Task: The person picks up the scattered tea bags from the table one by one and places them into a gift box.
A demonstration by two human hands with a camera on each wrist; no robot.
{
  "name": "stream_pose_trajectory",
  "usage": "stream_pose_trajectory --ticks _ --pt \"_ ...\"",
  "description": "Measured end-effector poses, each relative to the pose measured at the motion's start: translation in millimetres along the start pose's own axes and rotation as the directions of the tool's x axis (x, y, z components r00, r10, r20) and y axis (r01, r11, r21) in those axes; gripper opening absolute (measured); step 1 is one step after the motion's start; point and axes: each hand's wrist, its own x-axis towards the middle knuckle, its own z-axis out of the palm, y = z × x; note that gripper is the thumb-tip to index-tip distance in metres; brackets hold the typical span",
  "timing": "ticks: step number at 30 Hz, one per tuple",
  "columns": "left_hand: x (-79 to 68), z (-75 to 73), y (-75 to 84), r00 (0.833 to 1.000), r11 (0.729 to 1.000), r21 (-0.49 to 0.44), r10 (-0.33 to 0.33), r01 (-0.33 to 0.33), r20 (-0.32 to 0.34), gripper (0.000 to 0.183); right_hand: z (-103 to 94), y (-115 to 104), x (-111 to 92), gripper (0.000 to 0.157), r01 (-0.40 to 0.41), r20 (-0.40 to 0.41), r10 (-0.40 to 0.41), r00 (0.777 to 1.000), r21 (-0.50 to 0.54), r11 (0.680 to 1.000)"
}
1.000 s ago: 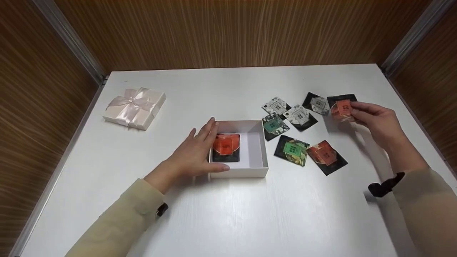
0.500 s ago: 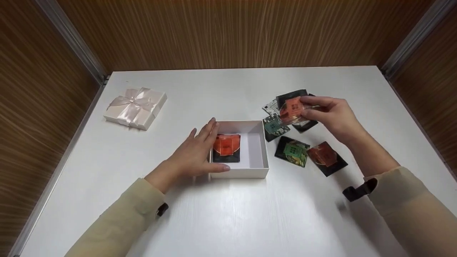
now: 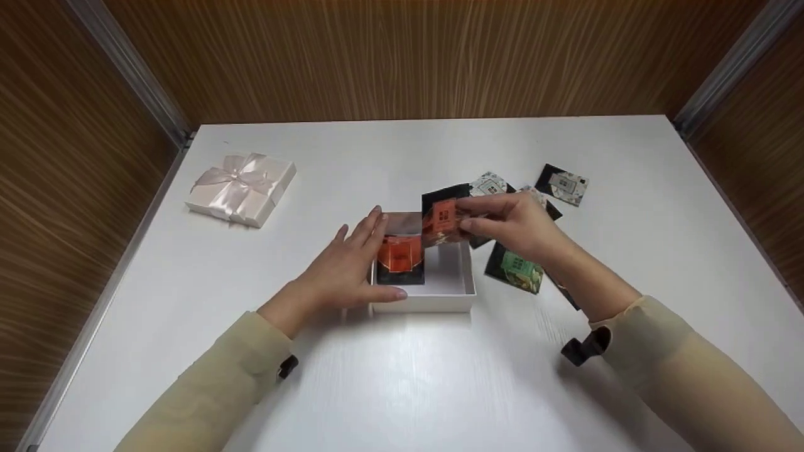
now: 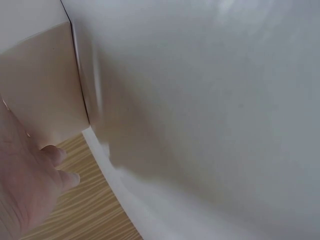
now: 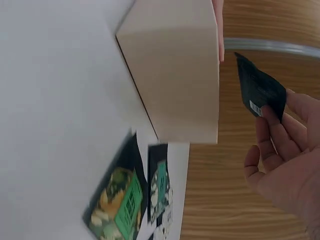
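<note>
A white open box (image 3: 422, 304) stands mid-table, with a red and black sachet (image 3: 400, 258) lying flat in its left half. My left hand (image 3: 336, 267) rests along the box's left side, fingers straight toward the back corner and thumb over the front wall. Between thumb and fingers, my right hand (image 3: 527, 229) pinches another red and black sachet (image 3: 443, 216), held above the box's back right part. Its dark back with a small white label shows in the right wrist view, where the held sachet (image 5: 257, 87) is apart from the box wall (image 5: 175, 75).
Right of the box lie a green and black sachet (image 3: 515, 269), a white and black sachet (image 3: 488, 184) and others partly behind my right hand and arm. Farther right is a grey-labelled sachet (image 3: 563, 184). A pale gift box with a ribbon bow (image 3: 239, 188) sits back left.
My right hand has carried the pinched sachet leftward from the far right of the table to over the box. The left hand has stayed at the box's left side.
</note>
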Motion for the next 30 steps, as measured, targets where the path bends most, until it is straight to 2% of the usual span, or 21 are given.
stream_pose_trajectory --ticks 5,11,17,24,30 --pt "-0.6 0.0 1.0 1.000 1.000 -0.009 -0.001 0.001 0.004 0.134 19.8 -2.8 1.0 0.040 0.016 0.043 -0.011 0.999 -0.117 0.993" --pt "-1.4 0.0 0.3 1.000 1.000 -0.017 -0.003 0.003 0.006 0.133 36.3 -3.0 2.2 0.044 0.027 0.084 -0.014 0.996 -0.155 0.988" --pt "-1.5 -0.3 -0.2 1.000 1.000 -0.022 -0.003 0.003 0.006 0.134 46.3 -1.1 7.2 0.044 0.103 0.102 -0.083 0.991 -0.213 0.972" --pt "-1.1 0.6 -0.9 1.000 1.000 -0.018 0.009 -0.009 -0.003 0.133 55.4 2.4 12.9 0.042 0.199 0.153 -0.162 0.975 -0.271 0.942" --pt "-0.4 0.8 -1.4 1.000 1.000 -0.011 0.014 -0.014 -0.013 0.133 62.5 3.1 16.7 0.041 0.227 0.188 -0.176 0.966 -0.296 0.928"
